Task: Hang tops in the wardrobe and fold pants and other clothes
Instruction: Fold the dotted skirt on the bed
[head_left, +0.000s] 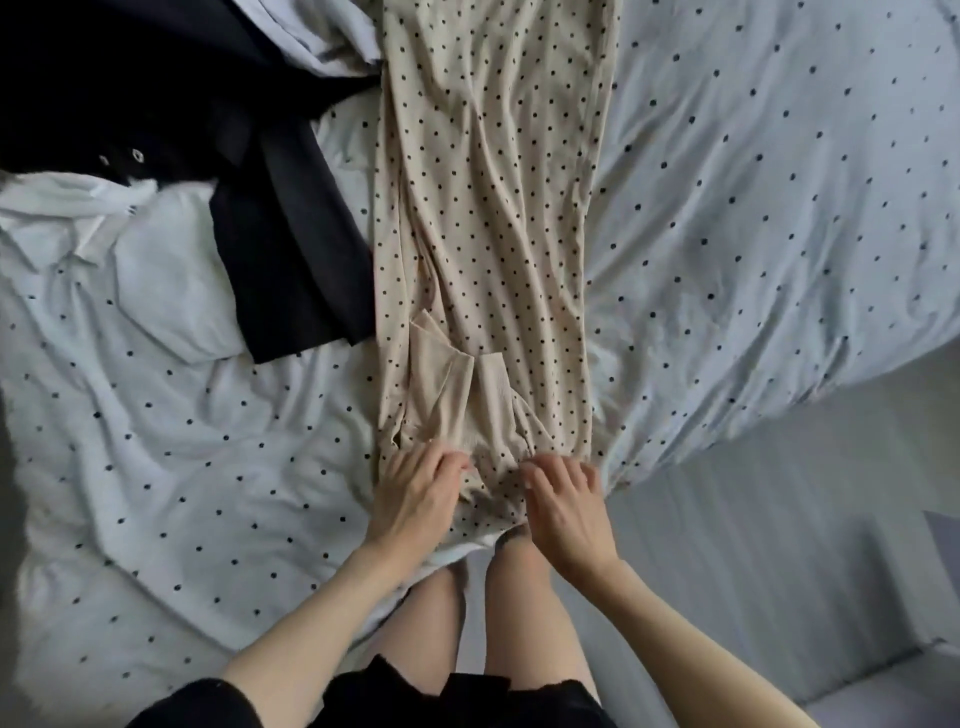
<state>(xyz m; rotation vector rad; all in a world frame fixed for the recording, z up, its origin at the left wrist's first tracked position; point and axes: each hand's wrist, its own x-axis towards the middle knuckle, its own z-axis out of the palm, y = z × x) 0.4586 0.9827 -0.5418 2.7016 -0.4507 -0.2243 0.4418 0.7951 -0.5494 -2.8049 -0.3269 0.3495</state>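
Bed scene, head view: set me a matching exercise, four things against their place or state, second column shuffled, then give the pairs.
Things:
1. beige dotted garment
2. black garment
3. left hand
4. right hand

Places or states:
A. crumpled on the bed, left of the beige fabric
B. on the beige hem's right part
C. laid lengthwise down the bed's middle
D. on the beige hem's left part

Pairs: 1-C, 2-A, 3-D, 4-B
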